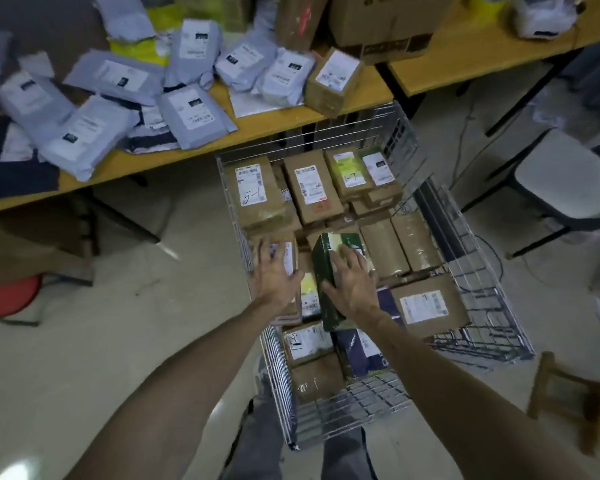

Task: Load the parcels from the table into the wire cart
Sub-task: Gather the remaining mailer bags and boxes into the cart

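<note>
The wire cart [482, 306] stands below the table edge, packed with several brown cardboard parcels. My right hand [352, 284] holds a dark green box [324, 271] in the cart's middle, thumb on its left side and fingers spread over its top. My left hand [274, 271] rests with straight fingers on a brown parcel with a white label [287, 254] by the cart's left wall. On the yellow table [291, 116], several grey mailer bags [194, 114] and a brown box [333, 79] lie.
Large cardboard boxes [378, 22] stand at the table's back. A second yellow table [482, 60] lies to the right, with a white chair [568, 181] beneath it. A red stool [7, 296] sits on the left floor, a wooden stool [565, 393] at the right.
</note>
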